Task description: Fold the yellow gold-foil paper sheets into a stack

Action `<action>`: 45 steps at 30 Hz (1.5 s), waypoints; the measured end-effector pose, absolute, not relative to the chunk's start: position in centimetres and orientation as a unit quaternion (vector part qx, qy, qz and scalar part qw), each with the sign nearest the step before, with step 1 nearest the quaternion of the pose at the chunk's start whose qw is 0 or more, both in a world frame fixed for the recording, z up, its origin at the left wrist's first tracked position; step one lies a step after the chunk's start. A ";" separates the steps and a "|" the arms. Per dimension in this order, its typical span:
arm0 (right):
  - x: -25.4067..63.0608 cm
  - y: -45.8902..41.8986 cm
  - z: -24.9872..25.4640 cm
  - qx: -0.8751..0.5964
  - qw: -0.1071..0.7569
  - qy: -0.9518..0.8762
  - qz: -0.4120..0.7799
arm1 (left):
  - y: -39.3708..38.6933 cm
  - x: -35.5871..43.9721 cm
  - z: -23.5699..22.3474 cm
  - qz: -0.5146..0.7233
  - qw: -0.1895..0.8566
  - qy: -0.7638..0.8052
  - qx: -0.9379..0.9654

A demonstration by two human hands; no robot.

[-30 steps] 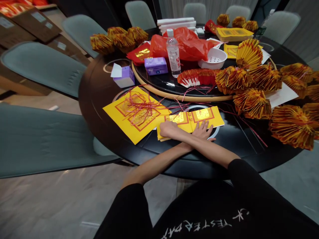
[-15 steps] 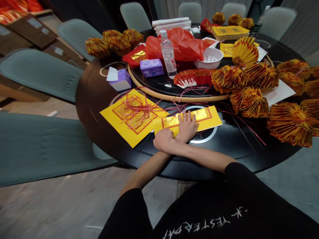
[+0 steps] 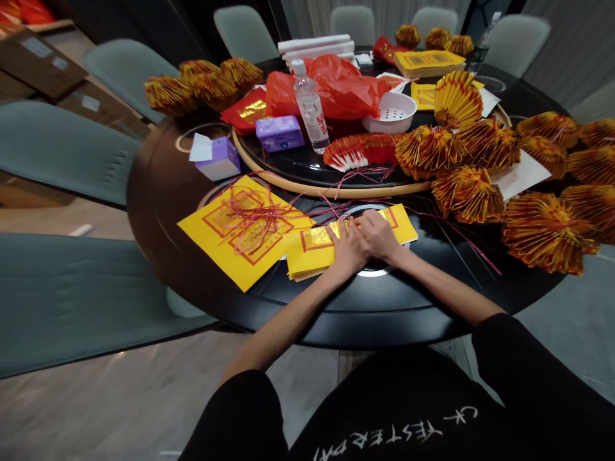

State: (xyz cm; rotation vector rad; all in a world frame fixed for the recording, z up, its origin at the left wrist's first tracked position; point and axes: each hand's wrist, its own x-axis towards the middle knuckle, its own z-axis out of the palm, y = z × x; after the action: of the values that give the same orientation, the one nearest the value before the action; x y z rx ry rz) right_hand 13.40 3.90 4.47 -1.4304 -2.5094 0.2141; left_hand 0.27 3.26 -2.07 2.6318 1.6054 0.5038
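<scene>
A folded stack of yellow joss paper [image 3: 311, 255] with gold foil and red borders lies on the black table before me. My left hand [image 3: 350, 248] presses flat on its middle, fingers spread. Beside it, touching it, my right hand [image 3: 380, 237] rests on the right part of the stack, its fingers curled into a fist. To the left lies an unfolded yellow joss paper sheet [image 3: 250, 269], with a tangle of thin pink-red strings [image 3: 257, 214] on top. Some of the strings trail behind my hands.
Fan-folded paper pieces [image 3: 468, 195] crowd the right side, with more [image 3: 168, 95] at back left. On the turntable stand a water bottle [image 3: 311, 109], a purple tissue pack [image 3: 280, 133], red plastic bag [image 3: 346, 86] and white basket [image 3: 394, 112]. Chairs [image 3: 72, 294] surround the table.
My right hand has uncrossed from over my left wrist and slid from the stack's left end to its right part. My left hand stays pressed on the stack.
</scene>
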 end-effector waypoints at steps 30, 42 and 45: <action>23.3 5.5 -0.9 -0.400 0.143 -0.902 0.081 | 2.8 1.7 1.1 0.008 0.038 0.603 0.797; 22.3 3.5 -0.5 -0.379 0.042 -0.921 0.082 | 3.0 1.6 0.7 0.063 0.041 0.522 0.850; 22.1 3.4 -0.7 -0.374 0.037 -0.923 0.085 | 3.2 1.4 0.5 0.054 0.058 0.495 0.865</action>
State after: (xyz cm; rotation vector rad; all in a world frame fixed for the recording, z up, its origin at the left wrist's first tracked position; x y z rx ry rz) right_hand 22.13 3.39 -0.66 -1.1478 -2.8332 0.2600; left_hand 1.43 3.20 0.48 2.6227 1.5015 0.1627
